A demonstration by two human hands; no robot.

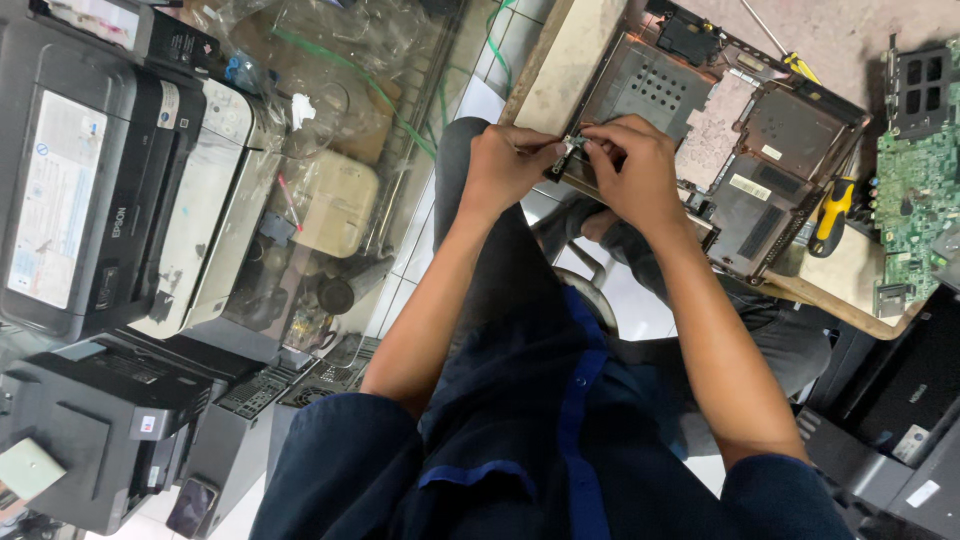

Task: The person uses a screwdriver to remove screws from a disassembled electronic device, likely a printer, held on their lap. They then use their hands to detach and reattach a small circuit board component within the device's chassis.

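Pinching small metal part [570, 146] at upper centre | left hand [510, 165] and right hand [635, 165] fingertips closed on it | above laptop base [650, 85] edge | risk: slip drops part toward the floor, judged.

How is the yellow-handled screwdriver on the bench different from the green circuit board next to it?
The yellow-handled screwdriver is a slim tool with a yellow and black grip; the green circuit board is a broad flat panel studded with small parts. The screwdriver lies beside the dark laptop base, while the board sits at the picture's right edge, partly cut off. Both lie on the wooden bench, untouched by either hand.
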